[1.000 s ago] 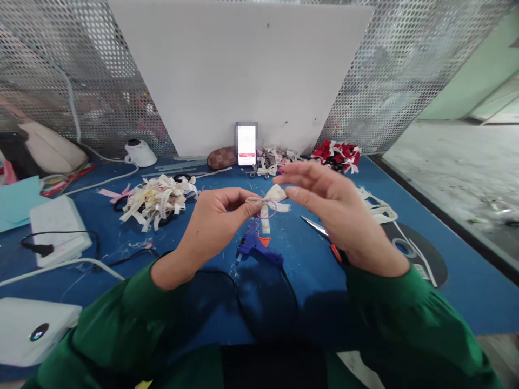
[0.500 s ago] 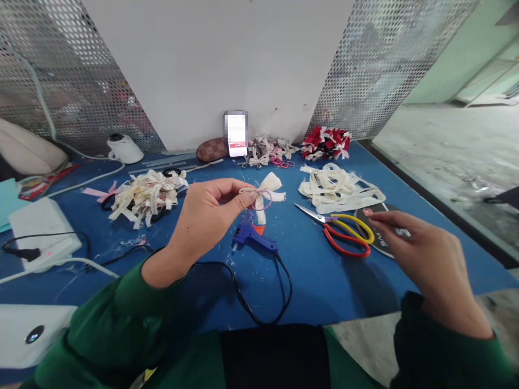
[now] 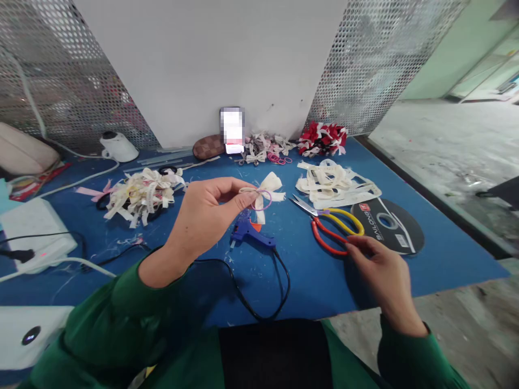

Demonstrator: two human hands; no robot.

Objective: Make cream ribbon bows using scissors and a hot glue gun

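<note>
Pinched in my left hand (image 3: 214, 213) is a cream ribbon bow (image 3: 270, 183) with a thin purple elastic loop (image 3: 263, 200). Below it, a blue glue gun (image 3: 253, 234) with an orange trigger lies on the table. My right hand (image 3: 381, 273) has its thumb and forefinger closed on the red handle of the scissors (image 3: 324, 247). The scissors lie on the table, their slightly parted blades pointing to the back left; the other handle is yellow.
Cream ribbon strips (image 3: 334, 185) lie behind the scissors, a black disc (image 3: 399, 221) to their right. A ribbon pile (image 3: 141, 194) and a white power box (image 3: 40, 232) are at left. Along the back stand a lit phone (image 3: 232, 129), brown case (image 3: 208, 147) and red bows (image 3: 323, 139).
My right hand has moved left and toward me, from over the black disc to the scissors' red handle. The disc is uncovered. My left hand still holds the bow.
</note>
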